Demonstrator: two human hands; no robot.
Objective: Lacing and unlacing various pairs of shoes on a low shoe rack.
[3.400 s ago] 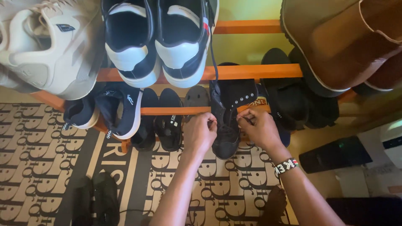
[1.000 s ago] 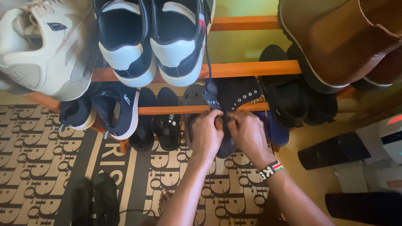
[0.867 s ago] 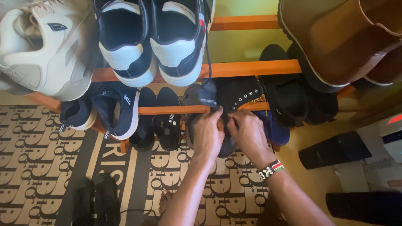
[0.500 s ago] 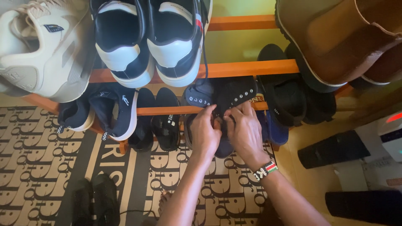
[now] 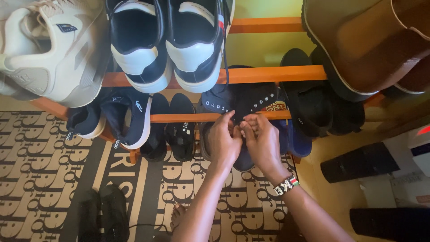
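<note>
A dark navy high-top sneaker (image 5: 244, 101) with metal eyelets stands on the low orange shelf bar (image 5: 179, 118). My left hand (image 5: 223, 142) and my right hand (image 5: 264, 144) are side by side on its open top, fingers curled and pinched at the tongue and lace area. What exactly the fingertips hold is hidden by the hands. A thin dark lace (image 5: 225, 58) hangs down from above to this sneaker. My right wrist wears a beaded band (image 5: 285, 185).
The upper shelf holds a navy-and-white sneaker pair (image 5: 168, 45), a cream sneaker (image 5: 49, 54) and brown boots (image 5: 371, 40). Black sandals (image 5: 172, 127), blue sneakers (image 5: 127, 116) and black shoes (image 5: 313, 98) crowd the lower shelf. Black shoes (image 5: 105, 215) lie on a patterned mat (image 5: 40, 170).
My hands, slightly apart on the lace 3.4 s ago, have come together on the dark sneaker's top and stay there, fingers shifting a little.
</note>
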